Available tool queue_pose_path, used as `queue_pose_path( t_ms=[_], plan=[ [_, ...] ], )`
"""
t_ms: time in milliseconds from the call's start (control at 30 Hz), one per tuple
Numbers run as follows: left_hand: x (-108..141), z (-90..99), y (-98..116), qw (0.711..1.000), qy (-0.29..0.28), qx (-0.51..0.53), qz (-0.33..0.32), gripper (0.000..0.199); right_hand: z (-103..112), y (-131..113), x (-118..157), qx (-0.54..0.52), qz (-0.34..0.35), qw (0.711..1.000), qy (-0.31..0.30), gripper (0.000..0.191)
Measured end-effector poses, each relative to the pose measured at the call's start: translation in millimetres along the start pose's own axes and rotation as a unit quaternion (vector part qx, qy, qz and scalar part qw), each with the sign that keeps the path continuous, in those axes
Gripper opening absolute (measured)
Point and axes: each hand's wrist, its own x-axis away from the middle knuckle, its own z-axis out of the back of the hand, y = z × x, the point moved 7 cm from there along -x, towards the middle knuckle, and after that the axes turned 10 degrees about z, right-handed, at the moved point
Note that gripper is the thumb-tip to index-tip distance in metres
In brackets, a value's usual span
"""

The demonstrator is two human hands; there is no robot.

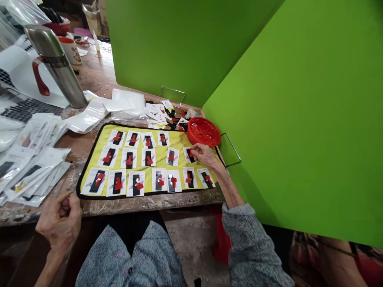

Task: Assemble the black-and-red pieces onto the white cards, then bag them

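The right hand (203, 154) reaches forward and to the left, palm down, its forearm slanting in from the lower right below a pushed-up grey-blue knitted sleeve (251, 243). Its thumb and fingertips are drawn together at a small red piece (191, 152) on a white rectangular card with a black strip (188, 158); whether they grip the piece cannot be told. That card lies flat at the right end of the middle row on a black-edged yellow cloth (179, 139), just on the near side of a round red plastic basket (204, 131). Its strip, partly covered by the fingers, has its long axis running roughly from the near edge of the cloth toward the far one. The left hand (61, 217) is curled in a loose fist at the worn wooden table's (167, 199) front edge, beside the cloth's near left corner.
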Motion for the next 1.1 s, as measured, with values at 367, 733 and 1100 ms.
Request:
queue_pose_path(
  t_ms=[367,733,1100],
  plan=[
    [3,4.5,8,0.994,0.064,-0.035,-0.08,0.017,-13,4,4,0.187,0.013,0.981,0.049,0.009],
    [8,3.3,16,0.989,0.092,-0.015,-0.115,0.009,-15,-64,-41,0.252,0.135,0.957,0.045,0.017],
    [11,0.2,17,0.988,0.084,0.006,-0.133,0.007,-137,-170,-188,0.234,0.309,0.922,-0.01,0.028]
  ],
)
